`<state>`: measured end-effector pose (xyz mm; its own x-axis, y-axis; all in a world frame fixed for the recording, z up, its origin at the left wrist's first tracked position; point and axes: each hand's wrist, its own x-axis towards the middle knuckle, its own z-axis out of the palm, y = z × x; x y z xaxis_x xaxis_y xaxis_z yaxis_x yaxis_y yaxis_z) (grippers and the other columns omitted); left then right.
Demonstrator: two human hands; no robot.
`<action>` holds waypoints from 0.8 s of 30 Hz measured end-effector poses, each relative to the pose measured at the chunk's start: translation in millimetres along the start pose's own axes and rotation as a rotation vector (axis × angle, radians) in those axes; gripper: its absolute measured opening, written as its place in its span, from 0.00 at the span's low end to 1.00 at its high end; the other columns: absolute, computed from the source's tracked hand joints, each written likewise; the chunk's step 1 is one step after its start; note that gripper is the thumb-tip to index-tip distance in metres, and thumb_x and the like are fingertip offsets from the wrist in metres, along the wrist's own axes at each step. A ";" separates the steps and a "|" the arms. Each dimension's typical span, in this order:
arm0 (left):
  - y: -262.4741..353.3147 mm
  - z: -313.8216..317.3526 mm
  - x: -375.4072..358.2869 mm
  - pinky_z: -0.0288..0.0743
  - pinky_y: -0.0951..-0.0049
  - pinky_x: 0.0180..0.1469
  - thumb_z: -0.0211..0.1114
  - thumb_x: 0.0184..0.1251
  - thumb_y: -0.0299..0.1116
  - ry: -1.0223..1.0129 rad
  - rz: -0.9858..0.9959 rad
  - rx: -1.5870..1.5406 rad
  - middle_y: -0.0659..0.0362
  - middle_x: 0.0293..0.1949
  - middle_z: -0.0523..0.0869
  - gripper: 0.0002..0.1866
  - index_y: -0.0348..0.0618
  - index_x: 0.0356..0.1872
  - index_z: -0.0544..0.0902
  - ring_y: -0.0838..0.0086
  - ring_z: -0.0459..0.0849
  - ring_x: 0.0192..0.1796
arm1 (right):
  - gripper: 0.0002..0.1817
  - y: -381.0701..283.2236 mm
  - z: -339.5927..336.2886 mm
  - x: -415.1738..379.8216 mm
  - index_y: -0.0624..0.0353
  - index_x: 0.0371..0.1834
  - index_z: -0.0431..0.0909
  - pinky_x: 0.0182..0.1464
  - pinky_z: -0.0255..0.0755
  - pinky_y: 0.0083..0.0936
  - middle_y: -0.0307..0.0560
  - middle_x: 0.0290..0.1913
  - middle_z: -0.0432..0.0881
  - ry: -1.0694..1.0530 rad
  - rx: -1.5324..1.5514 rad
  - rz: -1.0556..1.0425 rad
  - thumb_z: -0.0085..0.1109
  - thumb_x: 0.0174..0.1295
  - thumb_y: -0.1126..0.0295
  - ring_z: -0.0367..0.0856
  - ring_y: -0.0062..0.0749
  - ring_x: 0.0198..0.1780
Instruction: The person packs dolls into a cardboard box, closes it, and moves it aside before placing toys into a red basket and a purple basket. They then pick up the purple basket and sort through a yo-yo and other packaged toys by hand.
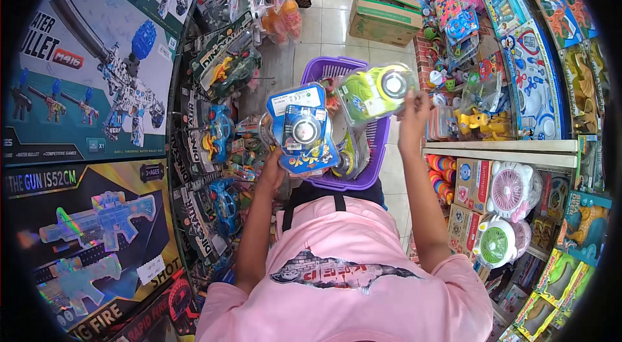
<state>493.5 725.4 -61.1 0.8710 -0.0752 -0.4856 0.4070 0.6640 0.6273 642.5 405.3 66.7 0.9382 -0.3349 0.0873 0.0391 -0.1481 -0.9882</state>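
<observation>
My left hand (272, 170) is closed on the lower left edge of blue carded yo-yo packs (300, 153), which seem to overlap; a round silver-and-black piece shows under the clear plastic. Between the fingers of my right hand (416, 109) is the right side of a green yo-yo blister pack (364, 92), tilted, with a similar round piece. Both hands are above a purple plastic basket (378, 164). Inside it lies another clear pack with green parts (353, 155), partly hidden by the packs I hold.
A cardboard box (385, 18) stands on the tiled floor ahead. Large toy gun boxes (91, 225) and hanging dinosaur toy packs (223, 70) line the left. Right-hand shelves (505, 146) carry bagged toys and small fans (508, 190), close to my right arm.
</observation>
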 end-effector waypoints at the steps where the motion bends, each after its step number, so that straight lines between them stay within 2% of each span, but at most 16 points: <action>1: -0.8 -1.2 1.6 0.72 0.63 0.64 0.56 0.73 0.49 -0.002 0.000 0.001 0.54 0.59 0.80 0.28 0.39 0.64 0.72 0.65 0.80 0.61 | 0.10 -14.5 -5.9 0.7 0.57 0.41 0.70 0.24 0.61 0.16 0.34 0.30 0.73 0.022 0.063 0.039 0.51 0.74 0.62 0.71 0.15 0.26; 2: -0.7 -1.1 3.1 0.72 0.63 0.64 0.56 0.73 0.49 0.000 -0.004 0.004 0.53 0.59 0.80 0.28 0.38 0.64 0.72 0.66 0.79 0.61 | 0.11 -24.5 -9.4 1.5 0.56 0.42 0.71 0.23 0.60 0.16 0.33 0.30 0.72 0.045 0.127 0.078 0.49 0.76 0.60 0.70 0.13 0.28; 3: -0.8 -0.9 4.3 0.72 0.63 0.64 0.56 0.73 0.49 0.003 -0.008 0.007 0.53 0.59 0.80 0.28 0.38 0.64 0.72 0.66 0.79 0.61 | 0.14 -28.8 -10.8 2.0 0.57 0.47 0.73 0.31 0.65 0.16 0.33 0.35 0.76 0.074 0.125 0.048 0.46 0.77 0.58 0.72 0.14 0.35; 4: -1.6 -0.3 5.0 0.72 0.63 0.64 0.56 0.73 0.49 -0.001 -0.009 0.007 0.53 0.59 0.80 0.28 0.38 0.64 0.72 0.66 0.79 0.61 | 0.14 -34.5 -11.2 2.2 0.57 0.47 0.73 0.31 0.65 0.16 0.33 0.35 0.76 0.078 0.125 0.045 0.46 0.77 0.58 0.72 0.14 0.35; 6: 2.6 10.3 4.0 0.72 0.63 0.64 0.55 0.73 0.49 -0.009 0.015 0.033 0.53 0.59 0.81 0.27 0.38 0.63 0.72 0.66 0.79 0.60 | 0.15 -52.2 -5.7 0.8 0.59 0.50 0.74 0.43 0.68 0.17 0.35 0.41 0.78 -0.036 0.183 0.058 0.48 0.76 0.58 0.74 0.16 0.41; 7: 4.5 15.1 3.1 0.72 0.63 0.64 0.55 0.73 0.49 -0.012 0.014 0.034 0.53 0.59 0.81 0.27 0.38 0.63 0.72 0.66 0.79 0.60 | 0.15 -62.5 1.2 -4.8 0.60 0.51 0.76 0.52 0.65 0.18 0.36 0.44 0.80 -0.058 0.214 0.145 0.50 0.75 0.59 0.74 0.17 0.46; 8: 6.1 19.7 2.0 0.74 0.63 0.63 0.55 0.74 0.48 -0.037 0.012 0.038 0.53 0.58 0.81 0.27 0.38 0.63 0.73 0.66 0.81 0.59 | 0.15 -63.6 7.1 -9.4 0.60 0.51 0.76 0.52 0.65 0.18 0.36 0.44 0.80 -0.054 0.215 0.144 0.50 0.75 0.59 0.74 0.17 0.46; 10: 10.9 27.3 -1.3 0.75 0.64 0.62 0.54 0.74 0.48 -0.064 0.009 0.045 0.52 0.57 0.82 0.26 0.38 0.62 0.74 0.66 0.82 0.57 | 0.14 -65.1 17.1 -17.3 0.60 0.45 0.77 0.49 0.65 0.17 0.34 0.40 0.79 -0.318 0.113 0.123 0.51 0.75 0.59 0.72 0.15 0.43; 12: 13.7 30.9 -4.9 0.73 0.66 0.63 0.57 0.73 0.41 -0.010 -0.145 -0.009 0.55 0.56 0.82 0.22 0.38 0.61 0.75 0.70 0.82 0.57 | 0.16 -68.4 31.1 -26.9 0.62 0.41 0.78 0.45 0.68 0.20 0.36 0.35 0.78 -0.492 0.061 0.089 0.56 0.72 0.58 0.73 0.18 0.40; 14: -1.4 18.6 7.0 0.74 0.66 0.62 0.57 0.73 0.42 -0.038 -0.137 -0.015 0.55 0.55 0.83 0.22 0.38 0.61 0.75 0.70 0.82 0.57 | 0.14 -59.2 46.3 -39.6 0.64 0.42 0.78 0.39 0.69 0.19 0.35 0.32 0.78 -0.579 0.075 0.141 0.56 0.71 0.61 0.74 0.17 0.35; 17: -4.6 20.2 6.0 0.76 0.66 0.60 0.56 0.74 0.45 -0.072 -0.126 -0.036 0.55 0.55 0.83 0.23 0.38 0.61 0.75 0.69 0.83 0.56 | 0.15 -61.9 62.1 -53.3 0.65 0.41 0.79 0.33 0.68 0.21 0.37 0.28 0.80 -0.645 0.094 0.175 0.56 0.71 0.61 0.74 0.18 0.30; 19: -1.0 23.8 3.3 0.79 0.66 0.57 0.54 0.76 0.48 -0.056 -0.194 -0.069 0.54 0.55 0.83 0.25 0.38 0.62 0.75 0.68 0.83 0.56 | 0.15 -67.6 66.1 -56.7 0.66 0.40 0.79 0.28 0.67 0.24 0.42 0.24 0.81 -0.651 -0.130 0.133 0.56 0.71 0.61 0.74 0.21 0.24; 20: -1.1 21.8 3.1 0.79 0.66 0.57 0.54 0.76 0.48 -0.057 -0.193 -0.070 0.54 0.55 0.83 0.25 0.38 0.62 0.75 0.68 0.83 0.56 | 0.15 -65.5 66.4 -56.6 0.66 0.40 0.79 0.28 0.67 0.24 0.42 0.24 0.81 -0.651 -0.131 0.133 0.56 0.71 0.61 0.74 0.21 0.24; 22: -2.5 18.2 1.9 0.79 0.66 0.57 0.53 0.76 0.47 -0.113 -0.148 -0.053 0.54 0.56 0.83 0.25 0.38 0.62 0.75 0.68 0.83 0.56 | 0.15 -59.4 66.8 -56.1 0.66 0.40 0.77 0.34 0.71 0.19 0.42 0.29 0.83 -0.667 -0.234 0.127 0.54 0.73 0.63 0.78 0.16 0.32; 24: 2.6 27.5 -3.1 0.79 0.66 0.57 0.53 0.76 0.47 -0.084 -0.146 -0.047 0.54 0.56 0.83 0.25 0.38 0.62 0.75 0.68 0.83 0.56 | 0.15 -61.2 65.3 -55.5 0.67 0.42 0.77 0.35 0.72 0.19 0.42 0.30 0.83 -0.692 -0.243 0.129 0.54 0.74 0.62 0.78 0.16 0.33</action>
<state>499.3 706.9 -41.2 0.8244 -0.2341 -0.5153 0.5192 0.6752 0.5239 610.5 493.7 114.1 0.9355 0.2870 -0.2059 -0.0879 -0.3755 -0.9227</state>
